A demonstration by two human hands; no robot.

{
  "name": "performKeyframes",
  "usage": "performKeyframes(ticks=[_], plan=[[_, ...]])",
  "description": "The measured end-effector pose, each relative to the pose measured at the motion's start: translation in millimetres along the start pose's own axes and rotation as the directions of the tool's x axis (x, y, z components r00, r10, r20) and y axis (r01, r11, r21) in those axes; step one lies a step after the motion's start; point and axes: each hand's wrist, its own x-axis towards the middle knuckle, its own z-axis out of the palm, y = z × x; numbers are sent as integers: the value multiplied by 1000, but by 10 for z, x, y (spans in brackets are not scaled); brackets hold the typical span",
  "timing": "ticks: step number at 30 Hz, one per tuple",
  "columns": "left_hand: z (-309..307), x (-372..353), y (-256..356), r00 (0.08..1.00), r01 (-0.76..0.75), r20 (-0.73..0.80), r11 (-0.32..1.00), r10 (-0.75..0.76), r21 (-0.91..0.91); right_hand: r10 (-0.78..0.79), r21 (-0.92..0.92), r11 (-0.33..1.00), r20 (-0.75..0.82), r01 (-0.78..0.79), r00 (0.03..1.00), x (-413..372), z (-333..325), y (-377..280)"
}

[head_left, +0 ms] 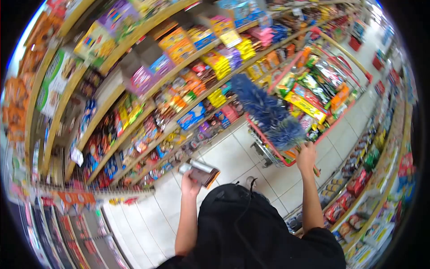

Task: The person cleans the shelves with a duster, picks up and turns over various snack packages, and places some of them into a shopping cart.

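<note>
My left hand (191, 184) is closed around a brown-and-white package (204, 174) with an orange edge, held over the floor in front of my body; its print is too blurred to read. On the other side, my right hand (306, 156) grips the handle end of a fluffy blue duster (268, 112). The duster's head points away to the upper left, between the shelves and a red-rimmed shopping cart (323, 140). Bright snack packets (309, 98) fill the cart, just beyond my right hand.
Tiered wooden shelves (130, 87) packed with sweets and snacks curve along the left. More stocked shelves (358, 199) run along the right. White floor tiles (228, 154) lie between them. A white paper tag (76, 156) hangs from a left shelf edge.
</note>
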Motion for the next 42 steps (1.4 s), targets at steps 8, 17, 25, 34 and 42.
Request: performKeyframes(ticks=[8,17,25,34,42], plan=[[1199,-442,208,413,-622,721,-405,556,670,73,115,991,-38,-68,997,-41,-113,-234],[1472,-328,-101,242,-779,929,-515,279,357,-306,680,-91,676,-728,670,115,-480,-1637],[1209,669,97,683,-681,588,86,433,727,-71,755,-70,648,-651,759,588,-133,-2033],[1923,1174,953,827,-73,478,785,-298,615,-229,764,58,636,-642,737,1305,-25,-2262],[2583,1599,963,826,-172,487,697,-282,696,-53,798,67,603,-599,796,1710,237,-2079]])
